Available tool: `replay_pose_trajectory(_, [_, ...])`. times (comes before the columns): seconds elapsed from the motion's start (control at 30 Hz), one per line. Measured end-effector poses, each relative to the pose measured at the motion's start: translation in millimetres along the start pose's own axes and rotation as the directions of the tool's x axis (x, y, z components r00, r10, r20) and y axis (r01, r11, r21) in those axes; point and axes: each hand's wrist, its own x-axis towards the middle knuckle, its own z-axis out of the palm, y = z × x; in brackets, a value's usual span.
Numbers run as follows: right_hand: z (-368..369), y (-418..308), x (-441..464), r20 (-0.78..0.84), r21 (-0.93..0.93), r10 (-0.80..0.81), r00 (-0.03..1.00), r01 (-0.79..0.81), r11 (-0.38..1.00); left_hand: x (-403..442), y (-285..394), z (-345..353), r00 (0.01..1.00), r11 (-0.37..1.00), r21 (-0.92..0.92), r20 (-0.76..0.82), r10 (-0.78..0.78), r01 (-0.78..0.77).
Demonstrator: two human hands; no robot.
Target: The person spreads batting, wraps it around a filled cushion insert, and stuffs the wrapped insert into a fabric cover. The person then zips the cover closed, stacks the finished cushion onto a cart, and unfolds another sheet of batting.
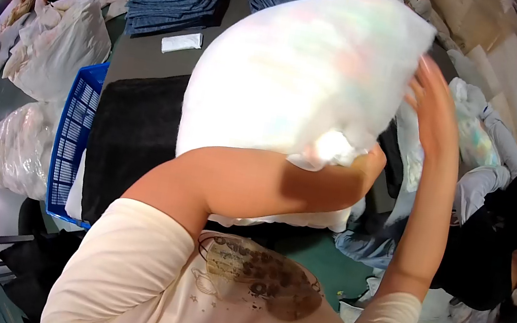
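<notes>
A large, full white plastic bag with faint coloured patches fills the middle of the view, above a table. My left arm crosses in front of it. My left hand is closed at the bag's lower right, beside its bunched, shiny end; its fingers are partly hidden. My right hand is raised at the bag's right edge, fingers stretched out and slightly blurred. Behind the bag, black folded cloth lies on the grey table.
A blue basket stands at the table's left. Folded blue jeans lie at the far side under another person's hands. A small white packet is near them. Full bags line the left; a person in black is at right.
</notes>
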Motion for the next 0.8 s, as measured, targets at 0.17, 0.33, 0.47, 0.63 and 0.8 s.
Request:
replay_pose_trajectory(0.17, [93,-3,82,0.121,-0.606,-0.104,0.987,0.157,0.780,3,27,23,0.997,0.992,-0.101,0.001,0.082,-0.082])
replay_pose_trajectory(0.33, [74,98,84,-0.147,-0.871,-0.151,0.977,-0.056,0.489,-28,50,13,0.964,0.946,-0.189,-0.098,0.247,-0.262])
replay_pose_trajectory(0.47, [42,95,64,-0.088,-0.883,-0.221,0.971,0.027,0.469,-83,84,-36,0.771,0.749,-0.252,-0.398,0.497,-0.613])
replay_pose_trajectory(0.63, [4,91,58,-0.033,-0.820,-0.310,0.950,0.152,0.553,-152,48,-134,0.421,0.589,-0.039,-0.737,0.528,-0.807])
replay_pose_trajectory(0.8, [-16,75,46,-0.179,-0.463,0.269,0.946,-0.322,0.826,-108,-68,-126,0.707,0.856,-0.225,-0.676,0.207,-0.466])
